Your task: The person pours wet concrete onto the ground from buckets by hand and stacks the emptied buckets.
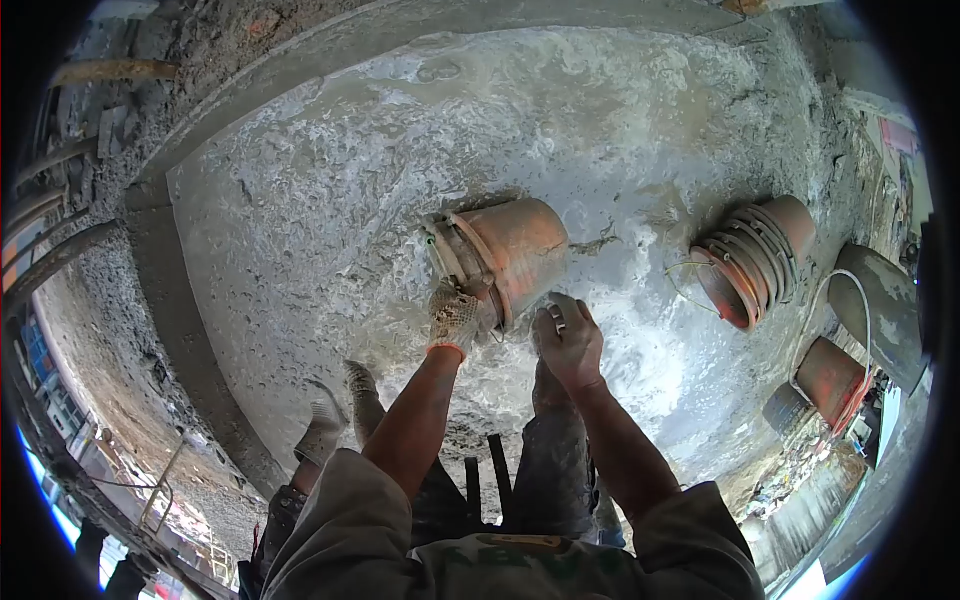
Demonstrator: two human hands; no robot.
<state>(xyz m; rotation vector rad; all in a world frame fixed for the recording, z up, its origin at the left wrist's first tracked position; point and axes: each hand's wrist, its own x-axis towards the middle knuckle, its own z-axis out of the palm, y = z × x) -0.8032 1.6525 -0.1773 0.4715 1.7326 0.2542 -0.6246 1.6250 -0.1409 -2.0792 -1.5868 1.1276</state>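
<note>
A small stack of orange-brown buckets (525,250) lies on its side on the wet grey floor, smeared with cement, with its rims toward the left. My left hand (455,315), in a grimy knitted glove with an orange cuff, is closed on the near side of the bucket rims. Just right of the stack, my right hand (570,340) is bare and dusty, its fingers curled inward. Something pale shows at those fingers; whether it is a ring or a held thing I cannot make out.
A second stack of several buckets (755,260) lies tilted to the right. Beyond it are another bucket (835,380) and a grey rounded container (878,305). A low concrete curb (185,290) edges the wet floor (310,200). Another person's boot (322,425) stands at my left.
</note>
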